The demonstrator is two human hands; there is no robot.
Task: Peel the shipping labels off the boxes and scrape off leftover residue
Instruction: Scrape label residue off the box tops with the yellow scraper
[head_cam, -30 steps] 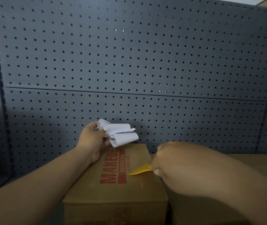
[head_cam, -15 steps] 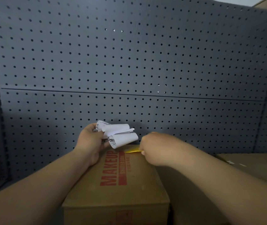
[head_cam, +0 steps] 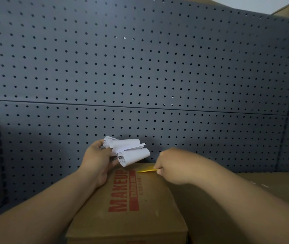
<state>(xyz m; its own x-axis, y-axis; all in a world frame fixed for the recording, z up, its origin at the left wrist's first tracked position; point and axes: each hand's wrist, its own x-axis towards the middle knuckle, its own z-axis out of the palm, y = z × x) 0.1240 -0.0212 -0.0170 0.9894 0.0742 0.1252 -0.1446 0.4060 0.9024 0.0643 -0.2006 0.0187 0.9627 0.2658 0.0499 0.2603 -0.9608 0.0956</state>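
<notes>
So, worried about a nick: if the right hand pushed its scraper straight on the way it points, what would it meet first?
Probably the left hand: the scraper in the right hand points left across the box top, with the curled labels just above that line. Depth is unclear.

Brown box (head_cam: 140, 205) with red lettering, white curled labels (head_cam: 129, 152), yellow scraper (head_cam: 146, 169), grey perforated pegboard (head_cam: 140, 67)

Curled labels (head_cam: 130, 152), yellow scraper (head_cam: 146, 169), cardboard box (head_cam: 145, 208)

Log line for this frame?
left hand grips curled white peeled labels | right hand pinches yellow plastic scraper on brown cardboard box
</notes>
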